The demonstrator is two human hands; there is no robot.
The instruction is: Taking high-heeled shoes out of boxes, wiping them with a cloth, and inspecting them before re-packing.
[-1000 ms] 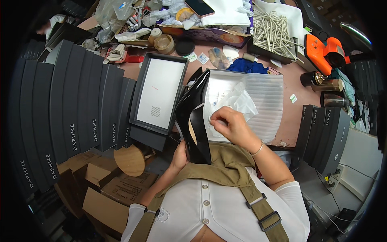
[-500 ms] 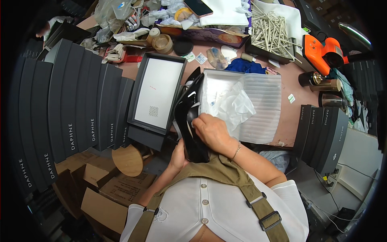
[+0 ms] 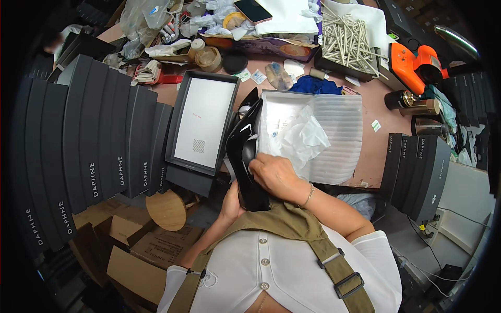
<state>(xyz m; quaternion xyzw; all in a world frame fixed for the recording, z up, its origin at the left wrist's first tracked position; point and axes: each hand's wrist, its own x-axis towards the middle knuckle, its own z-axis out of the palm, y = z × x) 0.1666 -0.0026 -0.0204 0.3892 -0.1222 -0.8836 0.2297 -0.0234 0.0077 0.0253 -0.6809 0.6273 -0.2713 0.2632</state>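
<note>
A glossy black shoe stands tilted in front of my body, over the table's near edge. My left hand is closed round its lower left side, with the fingers partly hidden behind it. From the right, my right hand has its fingers bent in at the shoe's opening; the fingertips are partly hidden there, and I cannot tell if they hold anything small. Just right of the shoe lies an open shoebox lined with white, with crumpled white tissue paper in it and a ribbed white foam sheet spread over its right side.
A dark box lid, white inside, lies to the left. Dark shoeboxes stand in a long row at far left, and several more at right. Behind are a tray of pale sticks, a phone and an orange device.
The view has shifted slightly. My right hand has moved very little at the shoe's opening, and my left hand keeps its hold.
</note>
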